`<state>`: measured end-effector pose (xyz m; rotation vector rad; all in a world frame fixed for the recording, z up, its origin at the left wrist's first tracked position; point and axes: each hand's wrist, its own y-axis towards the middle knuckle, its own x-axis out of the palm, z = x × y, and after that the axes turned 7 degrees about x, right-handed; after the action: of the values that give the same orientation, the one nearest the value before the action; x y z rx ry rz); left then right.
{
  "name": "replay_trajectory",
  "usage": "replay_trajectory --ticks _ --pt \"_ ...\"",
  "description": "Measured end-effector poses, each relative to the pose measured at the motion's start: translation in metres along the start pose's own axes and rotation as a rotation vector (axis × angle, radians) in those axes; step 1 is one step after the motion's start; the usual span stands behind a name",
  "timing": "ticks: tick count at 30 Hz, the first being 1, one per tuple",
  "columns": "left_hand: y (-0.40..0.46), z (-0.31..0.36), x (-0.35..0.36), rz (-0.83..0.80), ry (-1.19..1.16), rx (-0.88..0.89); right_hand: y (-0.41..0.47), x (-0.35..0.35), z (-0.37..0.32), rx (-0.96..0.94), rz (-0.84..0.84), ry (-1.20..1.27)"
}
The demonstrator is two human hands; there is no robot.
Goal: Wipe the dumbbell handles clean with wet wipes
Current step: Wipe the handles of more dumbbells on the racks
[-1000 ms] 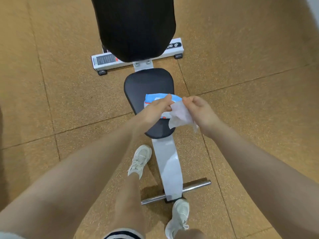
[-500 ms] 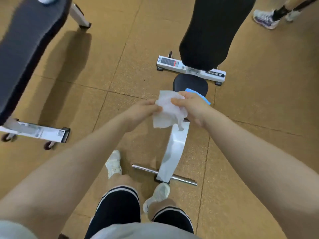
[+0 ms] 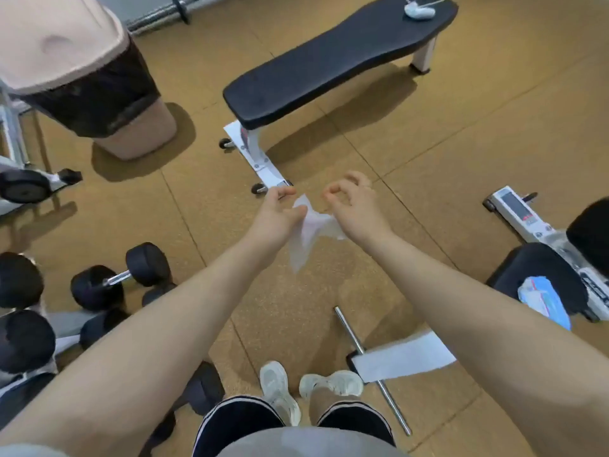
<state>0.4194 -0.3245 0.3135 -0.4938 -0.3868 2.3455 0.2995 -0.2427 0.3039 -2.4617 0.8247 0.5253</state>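
A wipe (image 3: 308, 230) is out of its pack and hangs between the two hands at the centre of the view, so the fetching step looks done. The left hand (image 3: 275, 214) pinches one edge between thumb and fingers. The right hand (image 3: 354, 206) has its fingers curled, thumb and forefinger meeting in a ring; the wipe's other edge runs under its palm, and I cannot tell whether it is truly gripped there. The sheet is crumpled, only partly spread.

The pack (image 3: 543, 300) lies at 3 o'clock on a dark padded surface (image 3: 540, 268), well apart from the hands.

No wiping has begun, by the look of it. The nearest dumbbell (image 3: 120, 277) lies on the floor (image 3: 461, 133) at 9 o'clock, its metal handle bare and untouched, with more dumbbells clustered beyond it at the left edge. The wipe is well apart from all of them. What is left, I judge, is nearly everything: spreading the wipe, reaching toward 9 o'clock, and rubbing each handle in turn.
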Motion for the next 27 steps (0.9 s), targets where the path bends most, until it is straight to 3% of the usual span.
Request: replay_trajectory --ticks 4,8,13,15,19,27 --pt "-0.017 -0.009 -0.098 0.137 -0.064 0.034 -0.011 0.077 -0.071 -0.219 -0.276 -0.171" --pt "-0.042 -0.028 -0.195 0.166 -0.148 -0.046 -0.017 0.152 -0.129 -0.394 -0.283 -0.523" --pt "-0.081 -0.055 -0.296 0.099 0.119 -0.016 -0.023 0.224 -0.197 -0.414 -0.463 -0.442" --pt "-0.090 -0.064 -0.324 0.152 0.116 -0.017 -0.024 0.248 -0.223 -0.428 -0.544 -0.434" --pt "-0.094 -0.086 -0.367 0.365 -0.065 -0.097 -0.025 0.297 -0.260 -0.370 -0.690 -0.333" --pt "-0.080 -0.118 -0.458 0.654 -0.393 -0.154 -0.002 0.405 -0.335 -0.303 -0.922 -0.395"
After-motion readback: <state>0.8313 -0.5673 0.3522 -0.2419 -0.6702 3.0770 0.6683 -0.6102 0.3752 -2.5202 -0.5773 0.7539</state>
